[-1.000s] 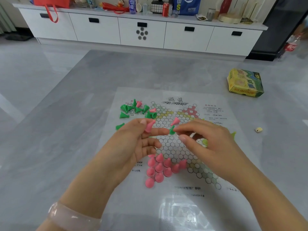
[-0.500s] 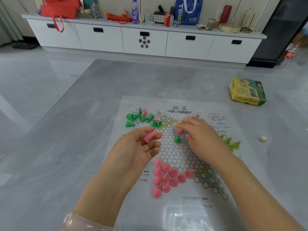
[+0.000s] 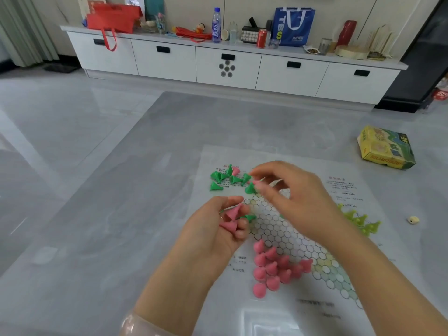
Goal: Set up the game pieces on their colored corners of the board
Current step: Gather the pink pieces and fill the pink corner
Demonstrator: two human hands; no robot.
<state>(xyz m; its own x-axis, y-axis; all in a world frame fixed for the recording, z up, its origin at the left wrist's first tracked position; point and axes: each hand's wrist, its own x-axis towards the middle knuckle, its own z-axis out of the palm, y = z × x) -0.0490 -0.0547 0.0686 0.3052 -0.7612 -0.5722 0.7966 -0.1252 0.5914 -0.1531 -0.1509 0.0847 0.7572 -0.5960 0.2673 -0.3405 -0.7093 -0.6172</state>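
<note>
Pink cones, two of them [image 3: 231,218], sit in the left hand [image 3: 213,236], fingers curled round them; a green piece [image 3: 247,217] pokes out at the fingertips. Right hand [image 3: 295,197] reaches across the board [image 3: 278,229], thumb and forefinger pinching a pink piece [image 3: 257,182] beside the green cluster [image 3: 228,179] at the far-left corner. Fingertips there are motion-blurred, so exact contact with the nearest green cone is unclear.

Pink cluster [image 3: 276,269] stands packed on the near corner, just below the left hand. Yellow-green pieces [image 3: 361,220] lie at the right corner, partly behind the right forearm. Hex grid between the hands is open.

Board's left edge runs close past the green cluster. Grey table [image 3: 121,214] is bare to the left of it. To the right: a small cream object [image 3: 413,219] near the board edge, yellow game box [image 3: 385,147] further back, well apart from the board. White cabinet [image 3: 228,66] beyond the table's far edge.
</note>
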